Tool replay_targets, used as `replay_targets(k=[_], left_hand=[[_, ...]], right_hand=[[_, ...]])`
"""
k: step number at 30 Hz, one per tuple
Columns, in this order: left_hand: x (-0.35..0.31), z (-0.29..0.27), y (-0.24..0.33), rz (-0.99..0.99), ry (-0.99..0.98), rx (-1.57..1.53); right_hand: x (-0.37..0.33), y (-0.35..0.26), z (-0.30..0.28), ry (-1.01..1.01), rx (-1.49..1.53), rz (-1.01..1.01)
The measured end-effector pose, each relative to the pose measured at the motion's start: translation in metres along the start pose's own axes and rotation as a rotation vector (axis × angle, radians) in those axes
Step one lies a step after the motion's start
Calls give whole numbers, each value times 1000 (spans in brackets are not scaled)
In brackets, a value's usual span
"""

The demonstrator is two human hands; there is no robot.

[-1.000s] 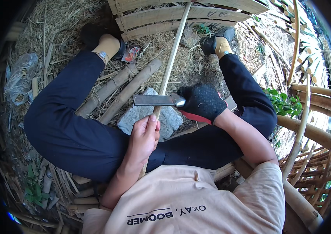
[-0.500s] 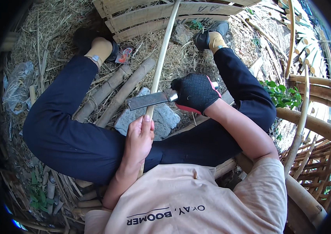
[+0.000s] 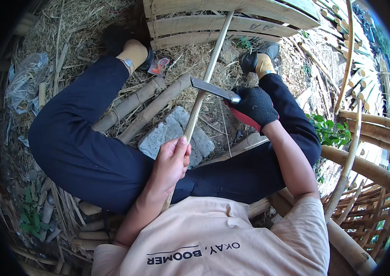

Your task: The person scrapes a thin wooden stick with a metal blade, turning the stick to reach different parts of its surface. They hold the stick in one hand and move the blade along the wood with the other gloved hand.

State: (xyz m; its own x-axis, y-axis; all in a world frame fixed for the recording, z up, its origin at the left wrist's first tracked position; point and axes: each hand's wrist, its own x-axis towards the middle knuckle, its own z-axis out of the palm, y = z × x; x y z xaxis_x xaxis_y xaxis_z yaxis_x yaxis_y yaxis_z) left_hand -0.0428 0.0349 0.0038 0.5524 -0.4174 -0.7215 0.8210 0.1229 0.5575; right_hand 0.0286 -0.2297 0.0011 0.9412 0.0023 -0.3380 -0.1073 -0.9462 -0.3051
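Observation:
My bare left hand point(image 3: 173, 161) is closed round a long pale bamboo strip point(image 3: 212, 61), thumb lying along it. The strip slants from beside my torso up and away to a wooden crate at the far side. My right hand point(image 3: 254, 108), in a black and red glove, grips the handle of a knife with a broad flat blade point(image 3: 211, 89). Its blade crosses the strip well beyond my left hand and appears to touch it. Most of the knife's handle is hidden inside the glove. A grey stone block point(image 3: 160, 136) lies on the ground under the strip.
The slatted wooden crate point(image 3: 231, 25) stands beyond my feet. Two bamboo poles point(image 3: 156, 110) lie between my legs. To the right are a leafy plant point(image 3: 330, 131), a bamboo frame point(image 3: 369, 165) and a woven bamboo basket point(image 3: 365, 216). A clear plastic bag point(image 3: 27, 83) lies at left on straw.
My right hand has slid the knife away from me along the strip, farther from my left hand. The left hand keeps its hold on the strip. The view has shifted slightly.

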Motion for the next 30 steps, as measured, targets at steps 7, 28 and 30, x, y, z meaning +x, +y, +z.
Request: replay_targets(k=[7,28,30], left_hand=[[3,-3,-8,69,24,82],[-2,3,-4,101,53,157],[-4,2,-4,57,26,96]], right_hand=[[-17,-34,14,-144,-56,-249],[24,21,-3,95,-151,44],[30,33,-12,162,-195,44]])
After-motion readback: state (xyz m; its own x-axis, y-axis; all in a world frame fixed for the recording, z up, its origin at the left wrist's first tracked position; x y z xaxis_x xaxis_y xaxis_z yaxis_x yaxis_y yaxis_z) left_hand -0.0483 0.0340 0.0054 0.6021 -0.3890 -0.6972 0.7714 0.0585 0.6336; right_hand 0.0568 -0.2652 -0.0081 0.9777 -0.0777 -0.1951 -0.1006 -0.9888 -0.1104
